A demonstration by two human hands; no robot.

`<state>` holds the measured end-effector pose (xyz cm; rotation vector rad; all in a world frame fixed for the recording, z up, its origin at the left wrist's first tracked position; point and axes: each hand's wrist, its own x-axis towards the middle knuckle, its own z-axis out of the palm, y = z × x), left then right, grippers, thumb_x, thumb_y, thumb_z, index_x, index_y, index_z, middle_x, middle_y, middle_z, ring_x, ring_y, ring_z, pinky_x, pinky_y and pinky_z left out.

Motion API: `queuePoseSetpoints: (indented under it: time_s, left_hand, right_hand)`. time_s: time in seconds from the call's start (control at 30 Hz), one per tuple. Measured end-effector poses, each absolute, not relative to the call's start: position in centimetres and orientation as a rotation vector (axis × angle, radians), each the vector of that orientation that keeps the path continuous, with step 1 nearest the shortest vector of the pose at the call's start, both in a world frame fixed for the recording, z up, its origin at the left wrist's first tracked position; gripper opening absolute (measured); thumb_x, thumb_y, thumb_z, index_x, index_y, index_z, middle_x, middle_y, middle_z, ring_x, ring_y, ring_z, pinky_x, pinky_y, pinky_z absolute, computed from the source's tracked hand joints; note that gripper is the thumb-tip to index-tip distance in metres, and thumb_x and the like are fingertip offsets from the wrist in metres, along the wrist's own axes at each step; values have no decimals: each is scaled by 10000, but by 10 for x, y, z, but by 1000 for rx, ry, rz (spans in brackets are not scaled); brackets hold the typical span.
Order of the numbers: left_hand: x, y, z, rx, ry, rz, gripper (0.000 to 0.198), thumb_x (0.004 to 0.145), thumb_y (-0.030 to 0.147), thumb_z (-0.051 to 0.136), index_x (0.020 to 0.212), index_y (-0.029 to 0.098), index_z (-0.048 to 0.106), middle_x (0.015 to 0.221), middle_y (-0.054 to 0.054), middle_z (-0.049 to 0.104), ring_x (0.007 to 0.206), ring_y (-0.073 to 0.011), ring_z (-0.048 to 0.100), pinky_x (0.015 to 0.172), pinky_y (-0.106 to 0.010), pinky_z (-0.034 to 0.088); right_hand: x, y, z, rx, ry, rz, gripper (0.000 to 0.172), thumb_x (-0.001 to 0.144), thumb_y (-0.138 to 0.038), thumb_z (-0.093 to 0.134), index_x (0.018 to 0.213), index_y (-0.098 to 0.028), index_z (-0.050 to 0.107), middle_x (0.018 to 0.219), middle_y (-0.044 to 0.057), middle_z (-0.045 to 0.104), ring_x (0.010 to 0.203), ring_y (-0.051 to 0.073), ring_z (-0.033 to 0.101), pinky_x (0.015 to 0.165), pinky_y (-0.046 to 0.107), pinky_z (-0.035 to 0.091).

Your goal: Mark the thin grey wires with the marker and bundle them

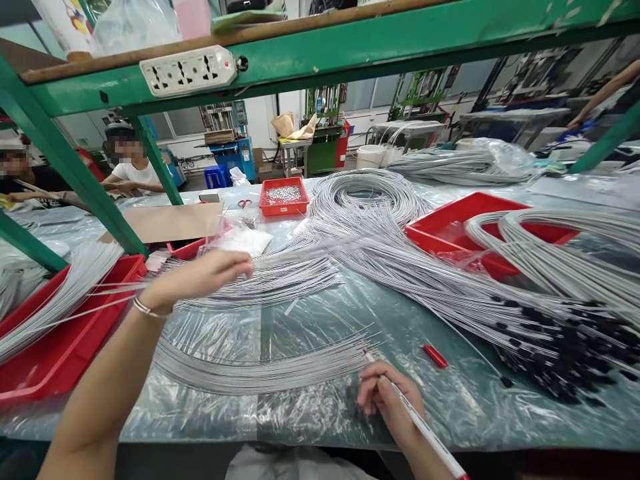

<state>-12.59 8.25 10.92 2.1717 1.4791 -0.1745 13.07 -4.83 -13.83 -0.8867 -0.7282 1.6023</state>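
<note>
In my right hand [393, 403] is a white marker pen [417, 420] with a red end, its tip at the right ends of a fanned row of thin grey cables [260, 377] on the table. A red pen cap [435, 356] lies to the right of that hand. My left hand [215, 273] is raised over a second row of cables [290, 280], its fingers pressed together. A blurred strip of grey cables [320, 248] runs rightward from its fingertips, and strands also trail left of the wrist. The fingers partly hide the grip.
A red tray with cables [75, 353] stands at left. Coiled cables [370, 193] and black-ended cables [565, 347] lie behind and right. A red bin of small parts [284, 208] sits farther back. A green shelf frame [350, 57] with a power strip [189, 71] crosses above. Co-workers are beyond.
</note>
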Motion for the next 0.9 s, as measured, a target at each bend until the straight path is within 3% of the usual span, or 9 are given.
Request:
queuePoseSetpoints:
  time_s: [0.17,0.43,0.57,0.77,0.9]
  left_hand:
    - [-157,132,92,2211,1659,-220,418,907,461,303,879,132,560,784,-34,524,706,-121,464,639,-202,341]
    - [-177,144,-35,2315,1797,-329,356,907,357,319,846,104,562,851,-118,586,807,-198,516,729,-272,333]
    - [-178,139,-73,2347,1763,-240,333,921,299,305,953,105,574,978,-109,587,920,-193,512,827,-272,348]
    - [-149,122,-63,2423,1753,-130,322,930,291,325,1009,100,571,1009,-94,574,984,-204,490,880,-319,347]
    - [-89,71,-34,2485,1423,-297,255,900,331,416,903,159,605,883,-44,601,831,-180,553,730,-290,404]
  right_hand:
    - [135,-62,-147,-914,-679,1604,379,827,-503,570,763,-129,565,492,39,517,406,95,415,415,180,301]
    - [132,-60,-144,-919,-662,1552,348,851,-471,562,751,-138,554,481,27,501,418,88,410,426,176,292]
    - [132,-59,-143,-897,-684,1543,339,864,-458,553,761,-135,553,482,23,502,421,83,413,430,172,297]
    - [134,-59,-148,-878,-692,1596,324,888,-442,532,778,-138,548,503,19,519,425,84,431,437,167,340]
    - [141,-51,-133,-859,-1093,1319,65,919,-211,463,897,-179,516,680,27,585,591,124,535,549,214,420]
